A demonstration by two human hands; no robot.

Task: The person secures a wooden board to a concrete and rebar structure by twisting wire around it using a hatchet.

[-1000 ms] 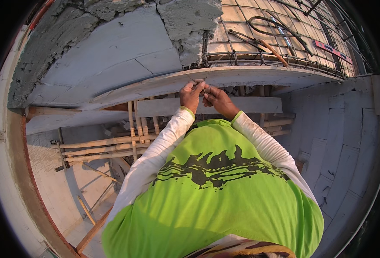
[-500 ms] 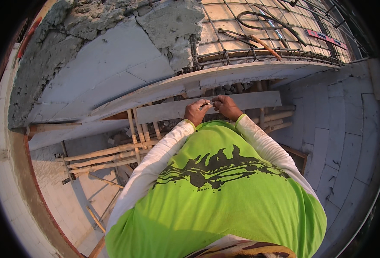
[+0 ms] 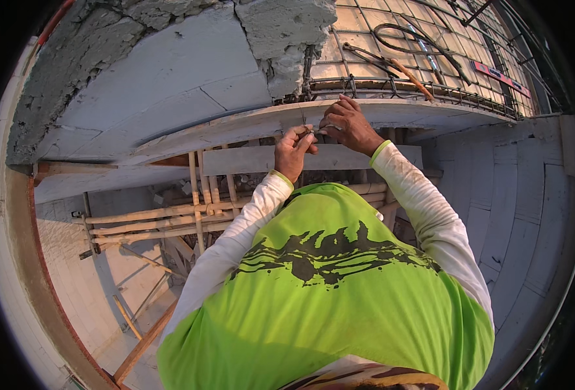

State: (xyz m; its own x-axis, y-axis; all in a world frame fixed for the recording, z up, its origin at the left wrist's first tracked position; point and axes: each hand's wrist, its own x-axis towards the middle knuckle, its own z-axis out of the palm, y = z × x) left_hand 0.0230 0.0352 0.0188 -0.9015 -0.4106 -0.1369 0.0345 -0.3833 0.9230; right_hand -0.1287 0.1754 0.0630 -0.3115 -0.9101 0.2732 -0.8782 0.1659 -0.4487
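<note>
Both hands meet at the front face of a long pale board (image 3: 235, 125). My left hand (image 3: 292, 153) is closed in a pinch, thumb against fingers. My right hand (image 3: 351, 125) is beside it, slightly higher, with its fingers bent and the tips drawn together close to the left fingertips. Between the fingertips is something small and thin, too fine to make out. A thin dark strand rises just above the left fingers against the board. Below the hands runs a grey-white plank (image 3: 261, 160).
Beyond the board, a steel rebar grid (image 3: 359, 62) carries long-handled cutters (image 3: 412, 80), a looped black cable (image 3: 391, 27) and a red level (image 3: 499, 78). Rough concrete (image 3: 60, 84) lies far left. Wooden poles (image 3: 151, 221) cross the gap below; a pale block wall (image 3: 495, 201) stands right.
Both hands have risen toward the board, the right more than the left, its elbow swinging outward. The fingertips stay close together. The view has shifted slightly.
</note>
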